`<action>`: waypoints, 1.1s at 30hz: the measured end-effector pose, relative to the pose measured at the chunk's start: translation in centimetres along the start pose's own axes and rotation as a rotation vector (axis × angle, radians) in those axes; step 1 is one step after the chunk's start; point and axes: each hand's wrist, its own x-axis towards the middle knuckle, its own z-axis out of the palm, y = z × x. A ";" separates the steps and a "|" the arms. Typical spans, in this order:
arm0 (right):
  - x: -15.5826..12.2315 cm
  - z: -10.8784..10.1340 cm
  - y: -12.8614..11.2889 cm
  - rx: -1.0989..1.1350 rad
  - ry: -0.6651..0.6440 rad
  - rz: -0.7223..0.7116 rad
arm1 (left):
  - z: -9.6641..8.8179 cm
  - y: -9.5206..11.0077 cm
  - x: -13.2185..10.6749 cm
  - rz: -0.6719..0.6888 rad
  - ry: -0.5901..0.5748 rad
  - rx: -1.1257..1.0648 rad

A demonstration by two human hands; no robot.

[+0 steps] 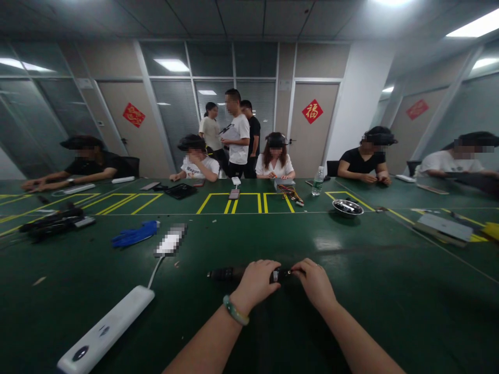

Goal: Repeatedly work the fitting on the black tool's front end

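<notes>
A long black cylindrical tool (226, 274) lies across the green table in front of me, pointing left and right. Wrapped over its middle from above is my left hand (259, 278), with a jade-coloured bangle on the wrist. A label and a small shiny fitting (289, 272) show at the tool's right end. There my right hand (312, 278) pinches with thumb and forefinger; what lies between those fingertips is too small to make out.
On the left are a white power strip (111, 324), a phone (171, 240) joined to it by a cable, and a blue glove (134, 235). A metal bowl (348, 209) stands at the back right, near a water bottle (317, 183). Several people sit opposite.
</notes>
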 end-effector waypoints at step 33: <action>-1.2 0.0 1.8 0.027 -0.087 0.087 | 2.5 2.4 0.5 -0.011 0.110 0.058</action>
